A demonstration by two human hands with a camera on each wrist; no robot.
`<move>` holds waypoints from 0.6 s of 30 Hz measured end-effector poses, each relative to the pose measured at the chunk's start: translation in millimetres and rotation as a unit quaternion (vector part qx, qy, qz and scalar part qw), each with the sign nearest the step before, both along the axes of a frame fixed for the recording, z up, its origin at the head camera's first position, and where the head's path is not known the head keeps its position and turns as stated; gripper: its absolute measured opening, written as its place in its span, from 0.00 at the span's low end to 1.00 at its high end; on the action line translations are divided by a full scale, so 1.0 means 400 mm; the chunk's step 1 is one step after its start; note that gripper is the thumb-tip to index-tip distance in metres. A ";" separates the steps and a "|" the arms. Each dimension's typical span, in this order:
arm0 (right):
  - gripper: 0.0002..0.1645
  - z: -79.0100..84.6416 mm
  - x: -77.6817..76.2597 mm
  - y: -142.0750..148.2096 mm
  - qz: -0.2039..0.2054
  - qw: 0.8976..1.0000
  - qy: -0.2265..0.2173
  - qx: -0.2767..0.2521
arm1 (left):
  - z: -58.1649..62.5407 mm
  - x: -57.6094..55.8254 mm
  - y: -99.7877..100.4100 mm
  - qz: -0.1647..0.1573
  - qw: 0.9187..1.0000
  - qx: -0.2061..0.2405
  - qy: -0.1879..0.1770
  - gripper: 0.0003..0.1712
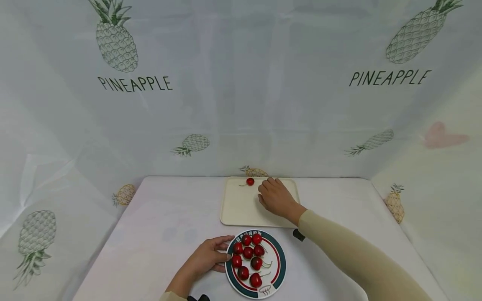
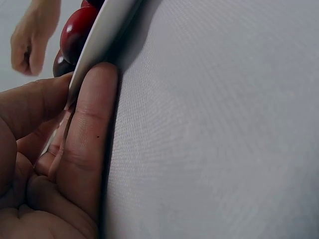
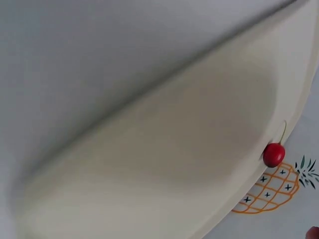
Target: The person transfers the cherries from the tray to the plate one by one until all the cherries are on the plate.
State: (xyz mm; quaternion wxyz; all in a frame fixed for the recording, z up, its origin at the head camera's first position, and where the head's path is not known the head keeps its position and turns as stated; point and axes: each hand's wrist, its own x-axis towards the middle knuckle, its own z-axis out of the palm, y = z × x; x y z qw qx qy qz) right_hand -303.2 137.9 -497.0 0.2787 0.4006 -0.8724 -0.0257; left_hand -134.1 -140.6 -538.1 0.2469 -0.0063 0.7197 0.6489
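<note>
In the head view, my left hand [image 1: 206, 258] pinches the left rim of a round plate [image 1: 280, 251], thumb on top and fingers below. The plate is white with a dark green border and a red ring. Several red cherries [image 1: 247, 252] with stems lie on it; some also show past the rim in the left wrist view. Behind the plate, my right hand [image 1: 278, 196] hovers over a cream tray [image 1: 241, 209], thumb apart from its bent fingers, with nothing visible between them. A single cherry [image 1: 250, 181] lies near the tray's far edge, left of that hand.
A white cloth covers the table [image 1: 150, 234]. Behind it stands a pale backdrop [image 1: 241, 104] printed with pineapples, close to the tray's far edge. Both sleeves are beige; the right sleeve [image 1: 350, 251] reaches across the table's right side.
</note>
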 end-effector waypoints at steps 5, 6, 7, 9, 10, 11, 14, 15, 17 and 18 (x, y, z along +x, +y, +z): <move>0.12 0.006 -0.042 -0.055 -0.003 0.999 -0.022 0.026 | 0.005 0.003 0.003 0.005 1.000 -0.003 -0.002 0.36; 0.13 0.006 -0.049 -0.067 -0.005 0.999 -0.031 0.031 | 0.006 0.004 0.004 0.005 1.000 -0.002 -0.003 0.35; 0.14 0.006 -0.055 -0.078 -0.010 0.998 -0.039 0.039 | 0.006 0.005 0.004 0.005 1.000 -0.001 -0.002 0.35; 0.16 0.005 -0.064 -0.100 -0.021 0.996 -0.060 0.055 | 0.007 0.005 0.005 0.006 1.000 0.003 -0.001 0.35; 0.17 0.004 -0.069 -0.111 -0.027 0.995 -0.071 0.062 | 0.007 0.005 0.005 0.006 1.000 0.005 -0.001 0.35; 0.18 0.003 -0.073 -0.122 -0.033 0.994 -0.082 0.068 | 0.007 0.005 0.005 0.006 1.000 0.007 -0.001 0.35; 0.21 -0.005 -0.086 -0.152 -0.054 0.988 -0.120 0.084 | 0.006 0.004 0.004 0.010 1.000 0.008 -0.003 0.35; 0.21 -0.008 -0.091 -0.162 -0.061 0.986 -0.130 0.088 | 0.006 0.003 0.003 0.010 1.000 0.008 -0.003 0.35; 0.21 -0.013 -0.099 -0.178 -0.076 0.983 -0.139 0.097 | 0.006 0.000 0.002 0.012 1.000 0.007 -0.002 0.35; 0.21 -0.016 -0.103 -0.185 -0.084 0.981 -0.142 0.103 | 0.007 -0.001 0.001 0.012 1.000 0.008 -0.002 0.35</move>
